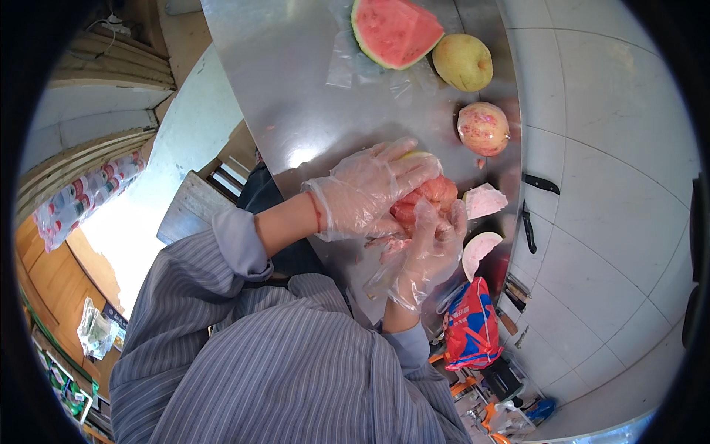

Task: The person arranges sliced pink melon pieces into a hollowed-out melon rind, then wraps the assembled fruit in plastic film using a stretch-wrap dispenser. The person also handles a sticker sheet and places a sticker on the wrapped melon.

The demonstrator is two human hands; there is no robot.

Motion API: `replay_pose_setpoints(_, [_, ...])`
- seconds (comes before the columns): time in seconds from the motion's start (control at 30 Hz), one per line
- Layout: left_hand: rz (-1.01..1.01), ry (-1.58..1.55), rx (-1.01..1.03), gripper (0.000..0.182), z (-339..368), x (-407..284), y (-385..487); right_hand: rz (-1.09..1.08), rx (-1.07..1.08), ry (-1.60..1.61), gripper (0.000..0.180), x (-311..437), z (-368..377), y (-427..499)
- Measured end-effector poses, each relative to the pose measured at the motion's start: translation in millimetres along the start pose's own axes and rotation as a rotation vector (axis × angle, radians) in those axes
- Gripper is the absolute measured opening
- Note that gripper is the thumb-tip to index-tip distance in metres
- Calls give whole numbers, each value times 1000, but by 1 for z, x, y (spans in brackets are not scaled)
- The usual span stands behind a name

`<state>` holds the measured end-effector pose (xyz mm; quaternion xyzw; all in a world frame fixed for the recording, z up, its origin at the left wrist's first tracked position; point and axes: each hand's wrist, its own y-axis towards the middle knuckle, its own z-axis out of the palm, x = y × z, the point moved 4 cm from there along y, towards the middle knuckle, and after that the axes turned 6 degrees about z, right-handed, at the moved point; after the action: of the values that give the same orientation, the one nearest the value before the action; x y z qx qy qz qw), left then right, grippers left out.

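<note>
A partly peeled pomelo with red flesh is between my two hands, over a stainless steel table. My left hand, in a clear disposable glove, holds it from the left, and a strip of yellow-green rind shows by its fingers. My right hand, gloved likewise, has its thumb and fingers bent against the near side of the flesh. Scraps of pink membrane lie under the hands. To the right rest two pieces of thick pomelo peel, one blocky and one curved.
At the far end are a cut watermelon wedge on clear plastic, a yellow-green pomelo or pear-like fruit and a film-wrapped pomegranate. Black-handled knives sit along the tiled wall. A red-and-blue bag stands near right.
</note>
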<state>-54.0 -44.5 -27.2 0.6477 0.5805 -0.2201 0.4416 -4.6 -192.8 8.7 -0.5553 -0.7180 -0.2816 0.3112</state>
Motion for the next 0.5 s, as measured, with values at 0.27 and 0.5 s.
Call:
replay_pose_setpoints(0.27, [23, -23, 16, 89, -6, -1, 1, 72, -4, 110, 21, 1, 6, -4])
replay_pose_setpoints(0.5, [48, -67, 73, 92, -5, 2, 3, 52, -44, 110, 26, -5, 7, -5])
